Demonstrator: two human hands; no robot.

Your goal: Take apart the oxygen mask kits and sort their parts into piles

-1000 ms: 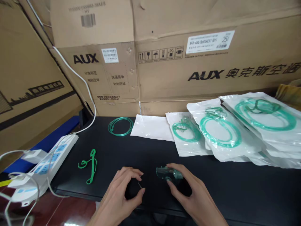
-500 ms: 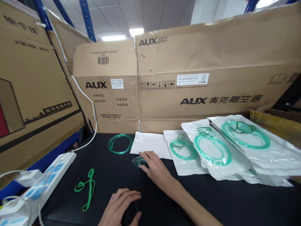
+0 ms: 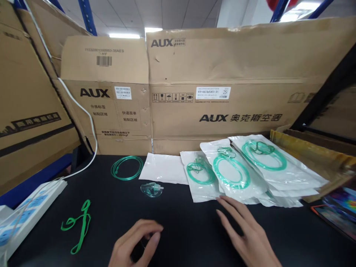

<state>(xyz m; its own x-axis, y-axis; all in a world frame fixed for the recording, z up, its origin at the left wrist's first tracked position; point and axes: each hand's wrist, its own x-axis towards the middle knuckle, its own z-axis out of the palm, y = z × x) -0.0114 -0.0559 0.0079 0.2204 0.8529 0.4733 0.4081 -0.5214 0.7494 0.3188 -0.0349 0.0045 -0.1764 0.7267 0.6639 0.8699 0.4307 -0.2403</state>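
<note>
So the small clear-green plastic face mask [image 3: 150,189] is lying on the black counter [image 3: 183,215], out past both hands and touching neither of them. Just behind it is the flat white paper-looking pouch [image 3: 164,168], with the loose coil of shiny green plastic tubing [image 3: 125,178] off to the left of that. Nearer, further left, there's a bright green elastic-looking strap [image 3: 83,231] lying in loops, apart from the rest

Left hand [image 3: 126,241] is low in front of the mask, thumb and fingertips curled almost together. Might be pinching something thin, but it's too dark in there to say. Right hand [image 3: 246,230] is spread, thumb and fingers apart with nothing in them, tips right by the near edge of the white packets with coiled green tubing inside [image 3: 200,191]; can't tell if they touch

I'd call this the laying-out step, each part separate on the counter. The next move, imo, calls for sorting out that left pinch first, plus a light grip on the mask's rim if it gets lifted, since thin plastic like that probably flexes
</note>
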